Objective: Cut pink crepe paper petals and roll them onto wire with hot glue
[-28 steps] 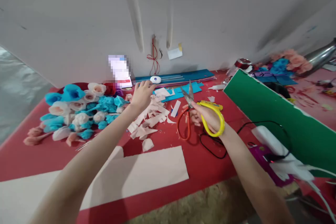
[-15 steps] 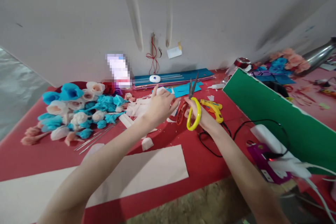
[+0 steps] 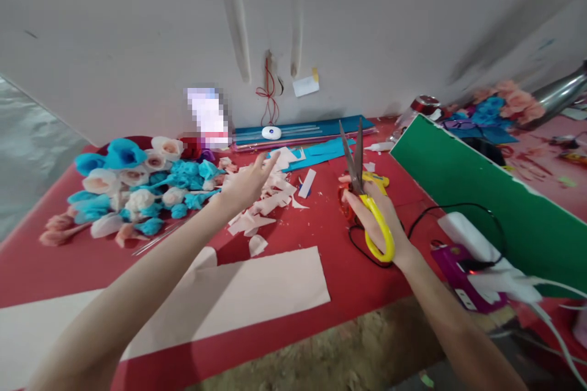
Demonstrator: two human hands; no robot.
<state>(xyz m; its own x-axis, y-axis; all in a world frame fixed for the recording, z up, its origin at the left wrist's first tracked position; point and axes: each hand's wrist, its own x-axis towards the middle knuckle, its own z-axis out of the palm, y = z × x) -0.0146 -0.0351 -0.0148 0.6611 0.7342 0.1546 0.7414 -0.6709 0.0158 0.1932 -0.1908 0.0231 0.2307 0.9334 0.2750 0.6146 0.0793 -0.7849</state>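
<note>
My right hand [image 3: 383, 220] grips a pair of scissors [image 3: 354, 162] with one yellow and one red handle loop. The blades stand apart and point up toward the wall. My left hand [image 3: 245, 188] hovers at the pile of pale pink paper scraps [image 3: 270, 195], fingers stretched out and nothing visible in them. Just right of the pile lies a small white strip [image 3: 307, 183]. Blue paper strips [image 3: 318, 153] rest behind the scraps. In front, a long pale pink paper sheet [image 3: 257, 299] lies flat, partly behind my left forearm.
Blue, white and pink paper flowers [image 3: 142, 189] crowd the left side. A yellow glue gun [image 3: 378, 180] lies behind my right hand. To the right are a green board [image 3: 477, 195], a power strip [image 3: 486, 263] and cables. A phone [image 3: 208, 116] leans on the wall.
My left hand has moved left over the scraps. My right hand has shifted right and nearer to me with the scissors, whose blades now stand wider apart. More scraps show.
</note>
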